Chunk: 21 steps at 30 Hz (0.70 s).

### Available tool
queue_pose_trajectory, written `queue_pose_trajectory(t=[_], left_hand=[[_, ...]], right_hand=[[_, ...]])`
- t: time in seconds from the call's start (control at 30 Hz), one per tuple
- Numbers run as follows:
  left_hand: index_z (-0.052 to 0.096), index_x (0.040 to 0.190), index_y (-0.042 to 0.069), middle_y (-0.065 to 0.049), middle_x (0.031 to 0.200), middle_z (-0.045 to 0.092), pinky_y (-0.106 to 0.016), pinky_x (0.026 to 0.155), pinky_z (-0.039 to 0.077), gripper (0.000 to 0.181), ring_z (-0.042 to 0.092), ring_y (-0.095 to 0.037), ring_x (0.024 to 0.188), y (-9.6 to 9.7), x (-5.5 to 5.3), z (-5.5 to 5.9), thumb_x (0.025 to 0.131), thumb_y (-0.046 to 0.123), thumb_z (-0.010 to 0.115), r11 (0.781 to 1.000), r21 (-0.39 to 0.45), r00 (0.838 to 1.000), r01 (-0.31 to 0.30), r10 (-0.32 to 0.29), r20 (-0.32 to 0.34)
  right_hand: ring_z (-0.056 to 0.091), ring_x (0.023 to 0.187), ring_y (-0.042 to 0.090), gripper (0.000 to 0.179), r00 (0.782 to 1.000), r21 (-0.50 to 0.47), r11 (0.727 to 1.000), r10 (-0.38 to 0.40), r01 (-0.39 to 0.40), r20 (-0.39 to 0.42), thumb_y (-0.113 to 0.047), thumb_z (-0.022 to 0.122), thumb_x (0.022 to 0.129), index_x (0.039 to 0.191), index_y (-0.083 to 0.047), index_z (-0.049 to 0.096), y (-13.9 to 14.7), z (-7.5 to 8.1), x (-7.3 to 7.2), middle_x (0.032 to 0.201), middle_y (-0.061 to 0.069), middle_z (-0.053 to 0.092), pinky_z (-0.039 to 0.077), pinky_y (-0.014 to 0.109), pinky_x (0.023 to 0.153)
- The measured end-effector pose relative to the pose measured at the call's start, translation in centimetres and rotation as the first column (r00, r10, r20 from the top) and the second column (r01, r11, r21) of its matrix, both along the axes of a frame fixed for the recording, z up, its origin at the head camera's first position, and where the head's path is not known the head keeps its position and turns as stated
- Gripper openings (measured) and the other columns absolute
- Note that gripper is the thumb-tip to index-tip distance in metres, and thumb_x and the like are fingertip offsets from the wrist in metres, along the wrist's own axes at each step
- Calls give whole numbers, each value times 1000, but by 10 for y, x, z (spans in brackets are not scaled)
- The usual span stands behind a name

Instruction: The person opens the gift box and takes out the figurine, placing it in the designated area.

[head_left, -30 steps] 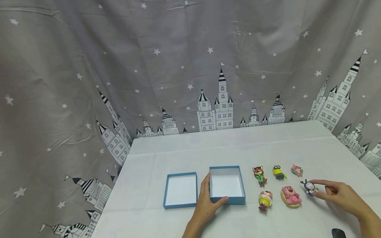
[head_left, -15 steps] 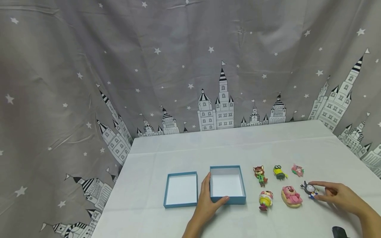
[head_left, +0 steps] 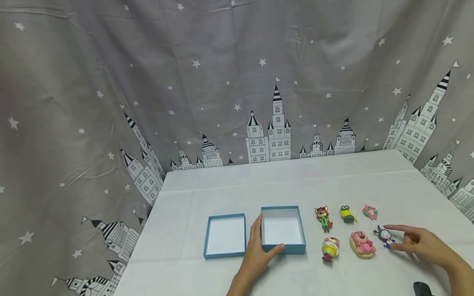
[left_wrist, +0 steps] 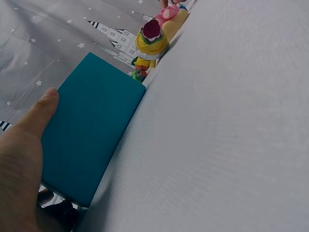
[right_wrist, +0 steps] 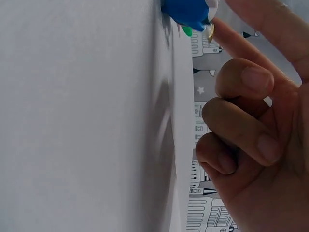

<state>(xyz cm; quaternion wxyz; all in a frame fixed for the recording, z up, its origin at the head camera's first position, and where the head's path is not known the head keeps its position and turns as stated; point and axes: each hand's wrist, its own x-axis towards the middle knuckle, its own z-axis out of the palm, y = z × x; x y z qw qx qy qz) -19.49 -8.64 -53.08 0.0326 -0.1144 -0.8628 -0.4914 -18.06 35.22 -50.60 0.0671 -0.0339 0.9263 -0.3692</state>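
Note:
My left hand [head_left: 256, 250] grips the near left corner of an empty blue box [head_left: 301, 249] with a white inside. In the left wrist view the thumb lies along the edge of the box's blue side [left_wrist: 96, 121]. My right hand [head_left: 426, 244] has thumb and index finger on either side of a small figurine [head_left: 386, 236] with a dark-eared head and blue lower body, tilted close over the table. The right wrist view shows only its blue part [right_wrist: 186, 10], at the top edge; the other fingers [right_wrist: 241, 121] are curled into the palm.
A shallow blue-rimmed lid [head_left: 226, 257] lies left of the box. Right of it lie a fox figurine [head_left: 323, 218], a yellow minion [head_left: 347, 214], a small pink figurine [head_left: 369, 211], a yellow-clothed figurine [head_left: 330, 248] and a pink bear [head_left: 362, 244]. A black object [head_left: 422, 288] shows at the front edge.
The dark-eared figurine has tipped from more upright to lying leftward, with the right thumb and index finger still around it. The left hand and box have stayed put.

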Motion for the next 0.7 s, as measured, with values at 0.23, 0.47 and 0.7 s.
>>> queue_pose_trajectory(t=[0.23, 0.47, 0.7], left_hand=[[8, 144, 22, -8, 146, 19, -53, 104, 24, 96, 22, -33, 133, 1, -2, -1, 73, 48, 68, 1000, -2, 1000, -1, 1, 9], [9, 144, 21, -8, 146, 19, -52, 105, 24, 100, 23, -33, 132, -5, -2, 4, 70, 49, 70, 1000, 20, 999, 3, -4, 50], [9, 144, 18, -13, 146, 16, -50, 105, 25, 91, 24, -37, 131, -11, -2, 14, 78, 37, 68, 990, 142, 994, -25, 10, 108]], right_hand=[[36, 50, 4, 49, 996, 25, 999, -28, 31, -89, -31, 67, 79, 119, -5, 55, 0, 5, 4, 57, -6, 39, 26, 25, 45], [33, 48, 5, 37, 977, 87, 992, -67, 86, -201, -34, 61, 84, 113, -11, 60, -9, 17, 1, 56, -5, 39, 24, 26, 41], [32, 48, 6, 31, 949, 79, 991, -82, 110, -304, -35, 63, 82, 106, -15, 63, -31, 43, -13, 56, -4, 39, 25, 25, 39]])
